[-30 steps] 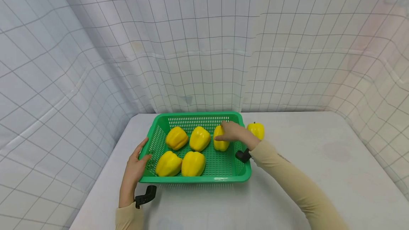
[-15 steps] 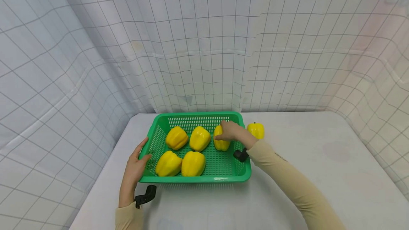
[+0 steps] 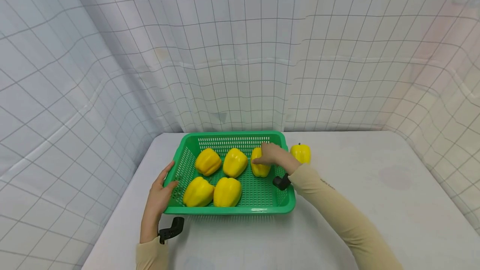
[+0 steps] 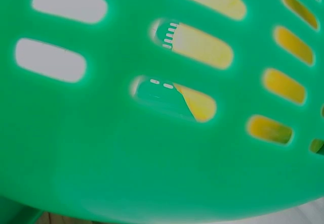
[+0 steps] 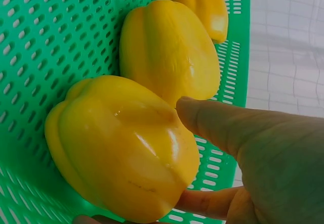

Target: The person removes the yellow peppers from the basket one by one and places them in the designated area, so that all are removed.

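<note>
In the head view a green basket (image 3: 232, 211) holds several yellow bell peppers. My left hand (image 3: 159, 195) grips its left side, thumb over the rim and fingers outside. At the basket's right back, my right hand (image 3: 275, 155) holds a yellow bell pepper (image 3: 259, 169), which lies inside the basket; the hand hides part of it. Up close in the right wrist view, the thumb and fingers lie around this bell pepper (image 5: 126, 148), and the thumb tip comes near a neighbouring bell pepper (image 5: 169, 52). Only the basket's slotted wall (image 4: 101, 148) fills the left wrist view; the left hand is hidden there.
One more yellow bell pepper (image 3: 301, 153) stands stem up on the white table (image 3: 367, 195), just right of the basket and beyond the right forearm. Two peppers lie in the basket's front row and two in the back row. A gridded white curtain (image 3: 240, 74) surrounds the table.
The right wrist has shifted slightly left, and the held bell pepper has moved a touch to the right. The left hand and the basket stay essentially where they were.
</note>
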### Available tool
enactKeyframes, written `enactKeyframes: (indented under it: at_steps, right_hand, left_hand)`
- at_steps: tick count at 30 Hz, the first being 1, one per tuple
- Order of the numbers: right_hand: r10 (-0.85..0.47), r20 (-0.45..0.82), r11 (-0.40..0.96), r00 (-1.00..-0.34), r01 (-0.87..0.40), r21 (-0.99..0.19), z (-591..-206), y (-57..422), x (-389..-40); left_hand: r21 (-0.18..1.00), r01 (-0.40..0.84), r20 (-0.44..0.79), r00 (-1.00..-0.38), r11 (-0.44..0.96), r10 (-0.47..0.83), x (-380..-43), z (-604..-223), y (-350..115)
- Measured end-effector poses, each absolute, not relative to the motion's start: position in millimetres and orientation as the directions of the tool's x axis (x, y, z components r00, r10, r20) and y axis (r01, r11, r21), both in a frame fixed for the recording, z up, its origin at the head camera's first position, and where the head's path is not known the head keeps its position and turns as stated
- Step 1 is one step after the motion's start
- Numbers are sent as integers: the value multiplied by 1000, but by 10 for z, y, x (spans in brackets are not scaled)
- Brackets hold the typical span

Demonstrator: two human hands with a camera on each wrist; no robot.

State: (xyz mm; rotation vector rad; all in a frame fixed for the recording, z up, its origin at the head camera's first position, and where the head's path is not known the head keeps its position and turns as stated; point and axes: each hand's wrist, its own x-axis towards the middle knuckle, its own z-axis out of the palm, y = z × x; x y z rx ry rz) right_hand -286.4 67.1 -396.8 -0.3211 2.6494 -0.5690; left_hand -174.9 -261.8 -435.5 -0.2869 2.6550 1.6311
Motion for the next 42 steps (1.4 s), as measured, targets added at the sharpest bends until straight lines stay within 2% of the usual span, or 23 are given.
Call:
enactKeyframes:
  at_steps: [20,42]
  right_hand:
    - [-274,-363,906,-891,-111,-409,-4002,633,-2905]
    - [-264,-346,896,-900,-95,-435,-4080,631,-2929]
  left_hand:
    - [881,-167,-108,-982,442,-156,-1749,-4356,-2618]
    - [881,-168,-108,-982,442,-157,-1747,-4354,-2615]
